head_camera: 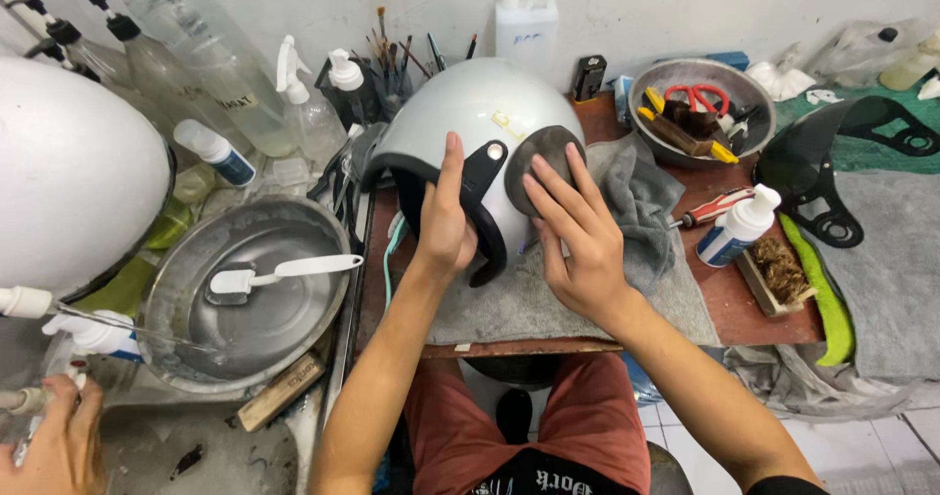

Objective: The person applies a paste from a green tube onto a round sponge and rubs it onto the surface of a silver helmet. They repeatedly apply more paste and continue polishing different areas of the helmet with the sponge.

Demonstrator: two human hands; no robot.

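Both hands flat: left hand [446, 223] covers silver helmet [470, 113] strap; right hand [580, 235] hides dark disc [544, 150] lower edge.

Far centre stands a white rectangular jug [526, 20]; right, a white squeeze bottle [736, 227] with blue label; far left, clear spray bottles [211, 64].

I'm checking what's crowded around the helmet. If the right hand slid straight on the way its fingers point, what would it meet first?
The right hand already rests its fingers on the dark round pad on the silver helmet. Going on up-left, it would probably cross the pad onto the bare shell.
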